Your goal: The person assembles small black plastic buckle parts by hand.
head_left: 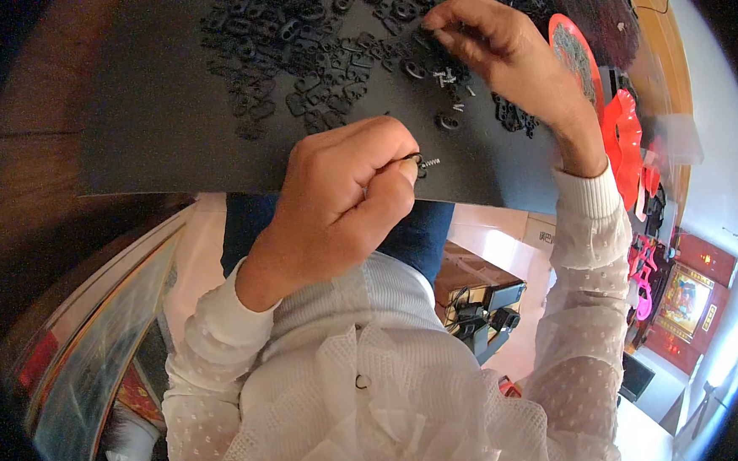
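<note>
Close to the table's near edge, my left hand [342, 198] is closed in a pinch on a small black plastic cord-lock part [416, 163]. A thin metal spring [432, 163] sticks out from that part to the right. Farther off and to the right, my right hand [506, 53] hovers over the black parts with thumb and forefinger drawn together. Whatever is between those fingertips, if anything, I cannot make out. Below its fingers lie several loose springs [446, 78] and an oval black piece [447, 122] on the dark tabletop [161, 150].
Many black plastic parts [290, 49] spread across the far side of the table. At the right stand a red tray [558, 26] heaped with grey springs and a red scalloped dish [626, 143]. A box with black devices [480, 312] sits below the table edge.
</note>
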Demonstrator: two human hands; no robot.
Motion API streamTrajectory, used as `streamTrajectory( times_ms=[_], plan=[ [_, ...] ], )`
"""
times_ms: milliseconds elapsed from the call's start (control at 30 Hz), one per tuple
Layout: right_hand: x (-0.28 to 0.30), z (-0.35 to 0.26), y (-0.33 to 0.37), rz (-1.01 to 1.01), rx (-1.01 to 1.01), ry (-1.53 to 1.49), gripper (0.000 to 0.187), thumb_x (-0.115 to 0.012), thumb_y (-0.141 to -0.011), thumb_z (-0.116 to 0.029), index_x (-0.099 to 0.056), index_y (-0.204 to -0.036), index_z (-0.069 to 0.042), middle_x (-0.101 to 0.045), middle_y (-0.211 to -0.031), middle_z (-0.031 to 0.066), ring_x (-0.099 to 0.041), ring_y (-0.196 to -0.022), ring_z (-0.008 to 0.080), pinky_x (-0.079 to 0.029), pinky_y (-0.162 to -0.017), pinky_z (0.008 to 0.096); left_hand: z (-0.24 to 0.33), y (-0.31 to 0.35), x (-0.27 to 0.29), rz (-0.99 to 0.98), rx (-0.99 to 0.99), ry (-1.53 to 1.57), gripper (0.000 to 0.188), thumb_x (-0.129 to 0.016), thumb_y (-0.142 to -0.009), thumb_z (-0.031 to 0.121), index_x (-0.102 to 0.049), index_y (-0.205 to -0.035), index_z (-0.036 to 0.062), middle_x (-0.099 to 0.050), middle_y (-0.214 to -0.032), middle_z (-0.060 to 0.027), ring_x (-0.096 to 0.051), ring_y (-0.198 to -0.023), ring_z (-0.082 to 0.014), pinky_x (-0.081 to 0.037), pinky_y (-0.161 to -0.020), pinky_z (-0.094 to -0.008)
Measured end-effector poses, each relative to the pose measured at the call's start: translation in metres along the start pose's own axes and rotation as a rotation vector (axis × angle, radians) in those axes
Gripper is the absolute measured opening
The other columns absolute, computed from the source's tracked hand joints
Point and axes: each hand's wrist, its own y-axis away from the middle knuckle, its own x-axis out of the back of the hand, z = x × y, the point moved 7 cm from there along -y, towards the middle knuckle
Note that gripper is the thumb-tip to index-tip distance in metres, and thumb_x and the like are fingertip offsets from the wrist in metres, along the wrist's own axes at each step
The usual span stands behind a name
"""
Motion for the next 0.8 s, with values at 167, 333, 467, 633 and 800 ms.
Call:
streamTrajectory(
  times_ms=[167, 333, 467, 633, 800],
  plan=[
    [-0.008, -0.008, 0.013, 0.028, -0.044, -0.12, 0.018, -0.058, -0.077, 0.001, -0.058, -0.095, 0.002, -0.06, -0.089, 0.0173, -0.06, -0.084, 0.0336, -0.049, -0.074, 0.0373, 0.0, 0.002, -0.001, 0.025, 0.046, 0.017, 0.008, -0.05, -0.082, 0.004, -0.053, -0.076, -0.0007, -0.05, -0.063, -0.0068, -0.048, -0.054, -0.0146, -0.038, -0.05, -0.0295],
    [-0.014, -0.016, 0.018, -0.002, -0.014, -0.008, 0.015, -0.059, -0.086, -0.002, -0.057, -0.101, 0.003, -0.057, -0.087, 0.0121, -0.059, -0.079, 0.0211, -0.047, -0.071, 0.0297, 0.004, 0.0, 0.0, 0.063, -0.036, -0.024, 0.005, -0.053, -0.08, 0.003, -0.052, -0.076, -0.0005, -0.047, -0.062, -0.0071, -0.043, -0.053, -0.015, -0.035, -0.05, -0.0299],
    [-0.02, -0.029, 0.012, 0.035, 0.094, 0.119, 0.016, -0.06, -0.086, -0.007, -0.056, -0.098, 0.003, -0.056, -0.086, 0.0165, -0.059, -0.077, 0.0281, -0.047, -0.068, 0.0347, 0.002, 0.001, -0.001, 0.015, 0.021, -0.056, 0.012, -0.049, -0.085, 0.008, -0.053, -0.078, 0.0002, -0.047, -0.068, -0.0016, -0.044, -0.062, -0.0088, -0.035, -0.055, -0.0244],
    [-0.024, -0.029, 0.009, -0.026, 0.022, 0.12, 0.019, -0.062, -0.084, -0.011, -0.054, -0.094, 0.003, -0.056, -0.084, 0.0172, -0.059, -0.073, 0.033, -0.047, -0.064, 0.0383, 0.003, 0.001, 0.0, 0.032, 0.021, -0.064, 0.012, -0.048, -0.086, 0.009, -0.053, -0.078, 0.0006, -0.047, -0.068, -0.0012, -0.043, -0.062, -0.0078, -0.034, -0.055, -0.0241],
    [-0.032, -0.046, 0.013, 0.077, 0.102, 0.309, 0.016, -0.061, -0.085, -0.01, -0.054, -0.094, 0.001, -0.055, -0.079, 0.0176, -0.058, -0.07, 0.033, -0.047, -0.062, 0.0369, 0.004, 0.001, 0.001, 0.078, -0.074, -0.042, 0.011, -0.052, -0.084, 0.007, -0.054, -0.077, -0.0003, -0.048, -0.06, -0.0054, -0.044, -0.052, -0.0114, -0.035, -0.049, -0.0274]
  ],
)
